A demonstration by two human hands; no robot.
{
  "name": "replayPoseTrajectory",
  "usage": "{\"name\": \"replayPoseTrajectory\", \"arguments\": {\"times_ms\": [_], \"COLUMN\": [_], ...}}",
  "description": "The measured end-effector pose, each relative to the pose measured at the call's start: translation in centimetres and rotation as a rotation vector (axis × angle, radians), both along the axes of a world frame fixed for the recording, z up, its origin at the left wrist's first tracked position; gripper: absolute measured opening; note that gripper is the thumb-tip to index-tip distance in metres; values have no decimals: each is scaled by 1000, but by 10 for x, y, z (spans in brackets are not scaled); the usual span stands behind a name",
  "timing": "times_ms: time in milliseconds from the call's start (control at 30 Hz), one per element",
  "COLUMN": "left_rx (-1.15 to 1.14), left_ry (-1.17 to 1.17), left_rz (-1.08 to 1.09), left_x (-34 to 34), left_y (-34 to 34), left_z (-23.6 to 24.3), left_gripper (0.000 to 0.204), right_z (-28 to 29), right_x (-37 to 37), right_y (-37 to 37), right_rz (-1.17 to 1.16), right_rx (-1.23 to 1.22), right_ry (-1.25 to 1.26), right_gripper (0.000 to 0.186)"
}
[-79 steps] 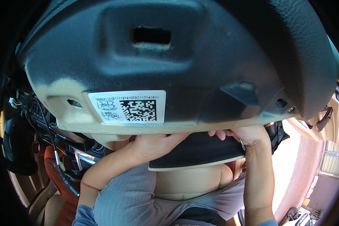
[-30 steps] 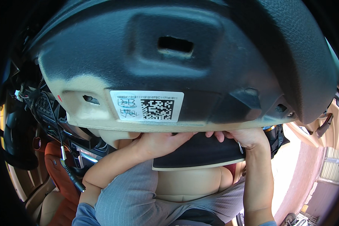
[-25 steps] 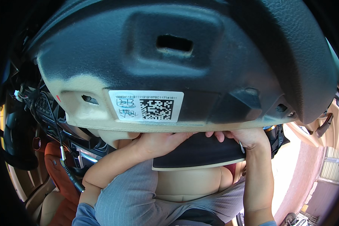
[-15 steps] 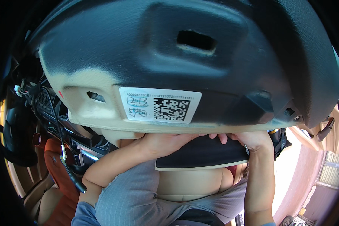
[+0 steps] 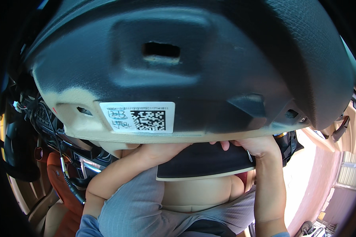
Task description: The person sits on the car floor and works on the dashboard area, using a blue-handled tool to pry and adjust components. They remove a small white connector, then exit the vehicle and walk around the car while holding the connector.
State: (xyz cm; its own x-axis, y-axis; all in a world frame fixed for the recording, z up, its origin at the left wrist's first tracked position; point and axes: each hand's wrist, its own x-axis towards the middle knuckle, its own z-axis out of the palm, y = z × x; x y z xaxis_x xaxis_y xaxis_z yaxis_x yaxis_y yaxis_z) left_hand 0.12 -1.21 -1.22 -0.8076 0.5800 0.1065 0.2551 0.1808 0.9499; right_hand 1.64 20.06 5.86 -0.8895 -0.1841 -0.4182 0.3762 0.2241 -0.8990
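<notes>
A large dark moulded dashboard panel (image 5: 209, 79) with a beige lower border and a white coded label (image 5: 136, 117) fills the upper view. My left hand (image 5: 162, 152) reaches beneath its lower edge, which hides the fingers. Also partly under that edge, my right hand (image 5: 261, 145) is bent at the wrist with curled fingertips showing. By its palm is a thin shiny metal piece (image 5: 250, 156), too small to name. Below both hands lies a flat black panel (image 5: 201, 164) with a pale rim, above the beige seat (image 5: 197, 191) between my legs.
Loose wiring with a black plug (image 5: 76, 190) hangs at the left beside an orange-brown seat (image 5: 59, 173). A black item (image 5: 289, 148) sits just right of my right wrist. Farther right are a beige open door (image 5: 330, 134) and bright ground outside.
The dashboard panel and its label appear farther left in view, with the label slightly lower. My hands stay under the edge, shifted slightly left in the picture.
</notes>
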Motion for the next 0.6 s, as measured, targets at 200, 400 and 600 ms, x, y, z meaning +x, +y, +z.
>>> {"name": "replayPoseTrajectory", "arguments": {"times_ms": [200,400,600], "left_rx": [89,14,10], "left_ry": [80,95,94], "left_rz": [29,59,55], "left_x": [2,2,2], "left_y": [1,-2,-1], "left_z": [-7,-13,-10], "left_gripper": [15,17,17], "right_z": [2,5,5], "right_x": [2,1,1], "right_y": [-2,-1,-1], "right_rz": [-8,-1,3], "right_rx": [28,57,77], "right_ry": [26,22,4], "right_gripper": [13,15,14]}}
